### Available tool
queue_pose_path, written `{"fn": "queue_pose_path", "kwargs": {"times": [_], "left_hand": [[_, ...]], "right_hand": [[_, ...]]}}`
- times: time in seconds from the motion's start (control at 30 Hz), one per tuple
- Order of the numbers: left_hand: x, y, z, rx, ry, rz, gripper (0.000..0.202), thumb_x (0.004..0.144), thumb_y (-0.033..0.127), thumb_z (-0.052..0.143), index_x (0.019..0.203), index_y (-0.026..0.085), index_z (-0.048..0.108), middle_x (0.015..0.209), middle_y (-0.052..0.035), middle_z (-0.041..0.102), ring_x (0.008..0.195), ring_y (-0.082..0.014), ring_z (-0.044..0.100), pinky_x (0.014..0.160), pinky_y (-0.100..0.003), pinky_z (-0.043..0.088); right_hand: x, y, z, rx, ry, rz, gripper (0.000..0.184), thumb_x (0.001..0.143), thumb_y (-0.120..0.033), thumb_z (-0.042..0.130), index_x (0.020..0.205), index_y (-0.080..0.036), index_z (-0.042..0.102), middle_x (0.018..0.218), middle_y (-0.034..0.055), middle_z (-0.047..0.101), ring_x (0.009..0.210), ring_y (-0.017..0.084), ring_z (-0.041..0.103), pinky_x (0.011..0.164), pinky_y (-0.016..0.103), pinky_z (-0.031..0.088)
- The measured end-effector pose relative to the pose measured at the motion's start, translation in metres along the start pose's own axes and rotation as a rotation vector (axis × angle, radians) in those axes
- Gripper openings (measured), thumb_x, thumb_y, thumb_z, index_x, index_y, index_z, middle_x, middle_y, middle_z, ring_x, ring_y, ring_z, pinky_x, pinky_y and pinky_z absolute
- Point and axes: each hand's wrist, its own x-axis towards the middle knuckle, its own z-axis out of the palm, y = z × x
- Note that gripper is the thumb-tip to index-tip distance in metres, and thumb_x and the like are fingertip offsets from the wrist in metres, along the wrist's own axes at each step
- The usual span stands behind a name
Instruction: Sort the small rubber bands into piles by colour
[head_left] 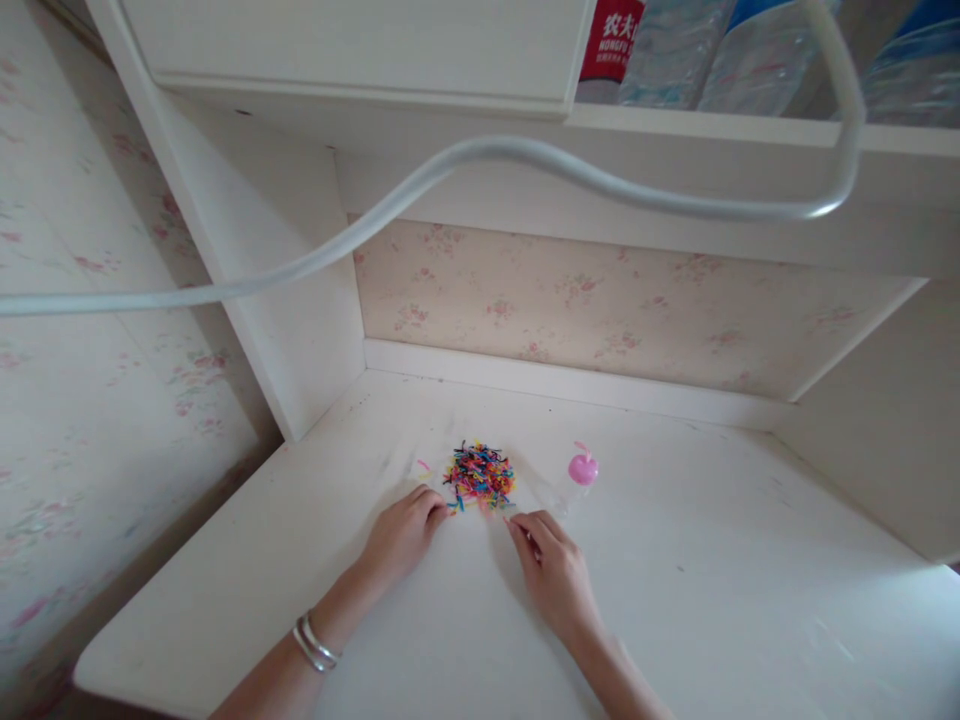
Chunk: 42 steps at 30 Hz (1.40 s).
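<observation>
While the white desk [750,560] runs wide to its right and near edges, the heap of tiny colourful pieces [480,475] sits mid-desk. At its near rim the left hand [401,535] curls and the right hand [555,570] draws its fingertips together; what they hold is unclear.

White desk [712,600], scuffed in places, set in an alcove. On it, a small clear bottle [582,469] with a pink cap. Behind, floral wallpaper [600,300] above a white ledge, with the same paper on the wall at far left. White side panel [292,300] at the alcove's left. Overhead, a shelf [750,125] with plastic water bottles [675,50], one red-labelled. Beside them, a closed cupboard door [360,40]. Across the top, a pale curved tube [525,155], close to the camera.
</observation>
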Motion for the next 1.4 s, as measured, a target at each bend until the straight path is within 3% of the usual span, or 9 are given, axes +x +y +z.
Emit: {"fn": "queue_pose_path", "kwargs": {"times": [0.2, 0.4, 0.5, 0.63, 0.73, 0.83, 0.93, 1.07, 1.4], "left_hand": [[0.001, 0.001, 0.002, -0.002, 0.037, -0.025, 0.023, 0.093, 0.034, 0.041, 0.087, 0.023, 0.060, 0.091, -0.0017, 0.066, 0.083, -0.0153, 0.061, 0.073, -0.025, 0.043], [0.000, 0.000, 0.002, -0.015, 0.062, -0.071, 0.023, 0.093, 0.034, 0.041, 0.086, 0.022, 0.060, 0.089, -0.0027, 0.067, 0.082, -0.0161, 0.062, 0.072, -0.025, 0.043], [-0.001, -0.003, 0.002, -0.028, 0.068, -0.052, 0.024, 0.093, 0.034, 0.041, 0.084, 0.022, 0.059, 0.088, -0.0028, 0.067, 0.082, -0.0162, 0.062, 0.074, -0.025, 0.043], [0.001, -0.004, -0.001, -0.032, 0.089, -0.035, 0.024, 0.093, 0.034, 0.041, 0.083, 0.022, 0.059, 0.087, -0.0018, 0.067, 0.080, -0.0156, 0.062, 0.072, -0.025, 0.043], [-0.001, 0.002, -0.005, -0.040, 0.109, -0.012, 0.026, 0.094, 0.034, 0.039, 0.084, 0.022, 0.060, 0.087, -0.0018, 0.066, 0.080, -0.0152, 0.062, 0.072, -0.025, 0.043], [-0.009, 0.012, -0.007, -0.046, 0.112, 0.001, 0.028, 0.095, 0.036, 0.038, 0.084, 0.022, 0.060, 0.086, -0.0014, 0.065, 0.078, -0.0146, 0.062, 0.072, -0.024, 0.044], [-0.019, 0.024, -0.005, -0.046, 0.083, 0.031, 0.027, 0.094, 0.037, 0.040, 0.084, 0.023, 0.061, 0.085, -0.0010, 0.066, 0.077, -0.0144, 0.062, 0.070, -0.024, 0.044], [-0.028, 0.034, 0.000, -0.048, -0.006, 0.100, 0.025, 0.092, 0.036, 0.046, 0.079, 0.024, 0.064, 0.081, 0.0002, 0.066, 0.075, -0.0139, 0.062, 0.069, -0.024, 0.043], [-0.032, 0.035, 0.000, -0.019, -0.090, 0.169, 0.024, 0.089, 0.027, 0.049, 0.073, 0.021, 0.066, 0.076, -0.0007, 0.065, 0.070, -0.0129, 0.060, 0.065, -0.024, 0.041]], "right_hand": [[-0.029, -0.025, 0.003, -0.097, -0.169, -0.148, 0.027, 0.097, -0.031, 0.038, 0.095, -0.025, 0.064, 0.089, 0.0048, 0.065, 0.082, 0.016, 0.060, 0.076, 0.027, 0.045], [-0.024, -0.042, 0.023, -0.244, -0.253, -0.158, 0.026, 0.095, -0.025, 0.042, 0.088, -0.026, 0.066, 0.083, 0.0026, 0.066, 0.079, 0.016, 0.060, 0.072, 0.026, 0.043], [-0.021, -0.039, 0.023, -0.170, -0.280, -0.120, 0.027, 0.094, -0.026, 0.042, 0.083, -0.027, 0.066, 0.080, 0.0003, 0.065, 0.076, 0.014, 0.060, 0.068, 0.022, 0.042], [-0.010, -0.024, 0.014, -0.058, -0.183, 0.021, 0.028, 0.093, -0.030, 0.040, 0.082, -0.026, 0.066, 0.082, 0.0008, 0.065, 0.070, 0.013, 0.060, 0.064, 0.022, 0.042], [0.004, -0.011, 0.009, -0.134, -0.115, 0.112, 0.024, 0.090, -0.030, 0.044, 0.088, -0.025, 0.067, 0.087, 0.0017, 0.066, 0.073, 0.015, 0.061, 0.066, 0.023, 0.041], [0.014, -0.005, 0.011, -0.237, -0.137, 0.159, 0.022, 0.089, -0.030, 0.046, 0.100, -0.027, 0.065, 0.091, 0.0012, 0.066, 0.077, 0.016, 0.063, 0.065, 0.024, 0.040], [0.017, -0.004, 0.016, -0.306, -0.172, 0.156, 0.023, 0.089, -0.031, 0.046, 0.106, -0.030, 0.062, 0.095, 0.0003, 0.065, 0.078, 0.016, 0.063, 0.061, 0.024, 0.037], [0.019, -0.006, 0.020, -0.381, -0.198, 0.122, 0.021, 0.092, -0.029, 0.041, 0.098, -0.028, 0.061, 0.095, 0.0003, 0.063, 0.075, 0.015, 0.063, 0.057, 0.024, 0.034], [0.021, -0.012, 0.022, -0.394, -0.172, 0.067, 0.026, 0.096, -0.030, 0.035, 0.093, -0.025, 0.060, 0.095, -0.0004, 0.064, 0.073, 0.013, 0.063, 0.057, 0.022, 0.033]]}}
